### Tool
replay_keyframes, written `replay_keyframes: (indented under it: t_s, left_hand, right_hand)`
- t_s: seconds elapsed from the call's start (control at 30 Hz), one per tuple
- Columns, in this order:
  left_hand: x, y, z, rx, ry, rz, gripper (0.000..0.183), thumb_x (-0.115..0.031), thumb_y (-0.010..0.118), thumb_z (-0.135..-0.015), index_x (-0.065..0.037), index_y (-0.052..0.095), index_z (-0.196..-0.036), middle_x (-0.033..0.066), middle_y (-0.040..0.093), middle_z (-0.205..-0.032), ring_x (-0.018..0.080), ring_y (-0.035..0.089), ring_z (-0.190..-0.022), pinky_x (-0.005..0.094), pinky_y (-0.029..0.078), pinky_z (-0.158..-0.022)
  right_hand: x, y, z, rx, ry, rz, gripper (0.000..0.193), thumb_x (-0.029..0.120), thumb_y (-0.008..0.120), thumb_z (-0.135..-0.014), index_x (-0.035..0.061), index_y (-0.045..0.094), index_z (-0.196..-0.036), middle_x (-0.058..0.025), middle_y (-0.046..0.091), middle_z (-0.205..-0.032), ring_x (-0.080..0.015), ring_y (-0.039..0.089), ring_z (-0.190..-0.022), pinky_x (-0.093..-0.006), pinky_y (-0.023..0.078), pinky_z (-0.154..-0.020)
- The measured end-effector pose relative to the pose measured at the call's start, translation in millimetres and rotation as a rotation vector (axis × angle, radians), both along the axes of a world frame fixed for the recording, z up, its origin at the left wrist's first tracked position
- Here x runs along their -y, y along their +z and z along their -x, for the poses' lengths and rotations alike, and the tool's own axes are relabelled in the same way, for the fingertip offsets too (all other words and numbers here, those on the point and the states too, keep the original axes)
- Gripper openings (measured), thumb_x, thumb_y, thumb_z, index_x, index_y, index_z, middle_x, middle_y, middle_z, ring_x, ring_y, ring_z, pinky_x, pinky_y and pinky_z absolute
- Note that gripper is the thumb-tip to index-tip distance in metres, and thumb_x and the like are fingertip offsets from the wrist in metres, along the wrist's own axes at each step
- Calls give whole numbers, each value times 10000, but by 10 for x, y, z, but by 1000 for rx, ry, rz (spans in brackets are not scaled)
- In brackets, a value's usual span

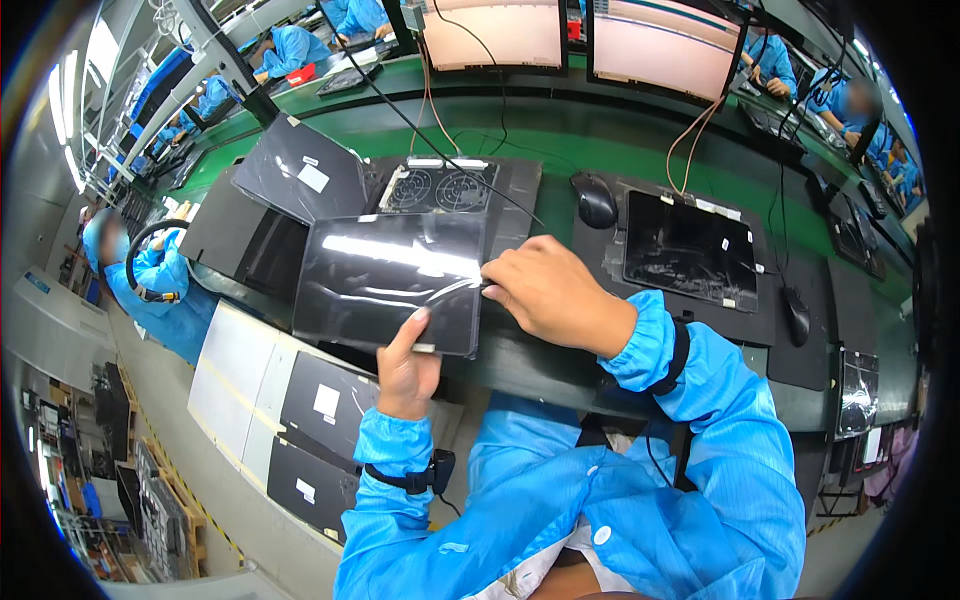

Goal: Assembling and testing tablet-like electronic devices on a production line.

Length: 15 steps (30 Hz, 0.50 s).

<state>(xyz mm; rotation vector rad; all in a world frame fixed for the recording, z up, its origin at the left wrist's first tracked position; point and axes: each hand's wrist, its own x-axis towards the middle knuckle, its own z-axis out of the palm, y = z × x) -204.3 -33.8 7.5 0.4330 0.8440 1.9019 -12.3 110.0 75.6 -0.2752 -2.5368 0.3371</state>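
Head view: right hand (548,290) pinches the clear film (400,255) at the right edge of a dark panel (385,285), while the left hand (405,365) props the panel's lower edge, thumb up against it. Film looks wrinkled and partly lifted, so peeling seems begun, not finished. Beyond, the green counter (560,130) carries a fan tray (440,188), a mouse (596,200) and another panel (690,250); workers in blue sit around the factory line.
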Motion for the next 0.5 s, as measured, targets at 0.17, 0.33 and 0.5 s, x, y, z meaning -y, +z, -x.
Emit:
replay_keyframes:
  t_s: [0.17, 0.33, 0.5]
  left_hand:
    - [-884, 90, -10, 86, -207, -37, 207, -52, 635, -987, 22, 641, -1180, 118, 694, -1146, 223, 676, -1062, 378, 526, -961]
    - [-1535, -88, 221, 143, -280, 12, 150, -133, 648, -992, -30, 678, -1096, 93, 722, -1067, 225, 676, -1019, 403, 519, -942]
    - [-1557, -26, 317, 142, -403, 31, 366, -280, 616, -1034, 29, 614, -1230, 147, 671, -1199, 287, 680, -1073, 426, 533, -1002]
  right_hand:
    - [-141, -14, 64, -241, -147, -182, 331, 247, 706, -909, 43, 655, -1164, -123, 647, -1113, -322, 623, -1079, -472, 457, -997]
    - [-467, -308, 229, -181, -170, -248, 382, 166, 715, -876, 55, 660, -1238, -136, 631, -1227, -326, 596, -1188, -444, 468, -1028]
    - [-683, -479, 353, -135, -166, -307, 418, 136, 720, -840, 62, 663, -1248, -127, 634, -1225, -310, 599, -1190, -437, 480, -1004]
